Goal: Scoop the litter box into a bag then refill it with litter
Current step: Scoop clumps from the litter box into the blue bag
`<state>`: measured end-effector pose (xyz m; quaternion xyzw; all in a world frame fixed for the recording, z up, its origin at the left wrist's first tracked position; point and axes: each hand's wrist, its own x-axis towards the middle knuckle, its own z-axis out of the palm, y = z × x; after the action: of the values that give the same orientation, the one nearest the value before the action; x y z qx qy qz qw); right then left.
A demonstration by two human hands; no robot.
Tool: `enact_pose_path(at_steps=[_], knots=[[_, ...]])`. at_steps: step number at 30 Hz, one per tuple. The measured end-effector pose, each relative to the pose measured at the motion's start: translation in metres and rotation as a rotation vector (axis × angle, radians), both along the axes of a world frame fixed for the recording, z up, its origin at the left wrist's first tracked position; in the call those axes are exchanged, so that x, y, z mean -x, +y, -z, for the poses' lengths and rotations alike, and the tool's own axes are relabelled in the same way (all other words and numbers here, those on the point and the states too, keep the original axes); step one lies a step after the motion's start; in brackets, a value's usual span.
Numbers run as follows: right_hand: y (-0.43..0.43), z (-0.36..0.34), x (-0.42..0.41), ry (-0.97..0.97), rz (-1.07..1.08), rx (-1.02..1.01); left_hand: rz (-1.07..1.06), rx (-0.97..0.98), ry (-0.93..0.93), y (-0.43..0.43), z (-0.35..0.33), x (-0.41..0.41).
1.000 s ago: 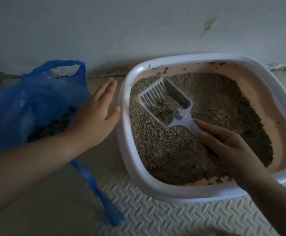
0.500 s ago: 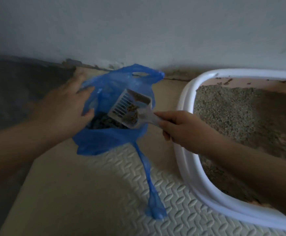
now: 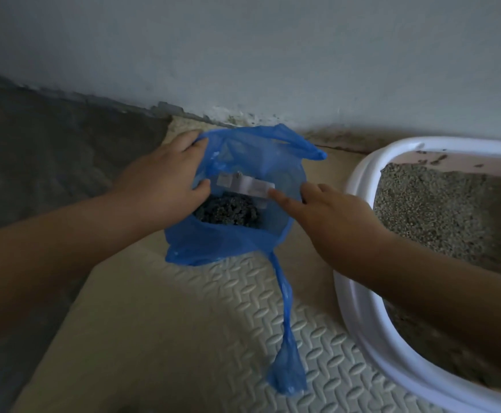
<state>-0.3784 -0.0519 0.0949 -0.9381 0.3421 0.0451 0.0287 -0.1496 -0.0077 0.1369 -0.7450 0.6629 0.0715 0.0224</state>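
Spillage onto mat (image 3: 183,338) possible from floppy bag (image 3: 228,245) mouth sagging; left hand (image 3: 165,177) pinching rim open, right hand (image 3: 329,210) gripping blurred scoop (image 3: 243,184).

Litter scoop (image 3: 243,184): blurred to a pale strip inside the bag; slots unreadable; handle hidden under the right hand (image 3: 329,216).
Clumps (image 3: 225,213): dark heap, too dim to tell apart.
Left hand (image 3: 163,174): fingertips hidden behind the blue bag (image 3: 228,245) rim.
Litter box (image 3: 356,308): cut off at right and bottom edges; part covered by the right forearm.
Forearms: cut off at the frame edges.
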Motion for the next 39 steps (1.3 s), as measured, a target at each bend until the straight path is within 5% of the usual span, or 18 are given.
enact_pose_path(at_steps=[11, 19, 28, 39], knots=[[0.008, -0.022, 0.113, -0.797, 0.557, -0.932, 0.195, 0.050, -0.074, -0.022, 0.005, 0.033], [0.048, -0.018, 0.226, -1.050, 1.189, -0.969, 0.441, 0.082, 0.143, -0.054, 0.028, 0.151], [0.022, -0.007, 0.273, -0.801, 1.498, -0.714, 0.211, 0.009, 0.328, -0.080, 0.088, 0.228], [0.027, 0.006, 0.315, -0.362, 1.305, -0.853, 0.121, 0.114, 0.484, -0.076, 0.102, 0.228]])
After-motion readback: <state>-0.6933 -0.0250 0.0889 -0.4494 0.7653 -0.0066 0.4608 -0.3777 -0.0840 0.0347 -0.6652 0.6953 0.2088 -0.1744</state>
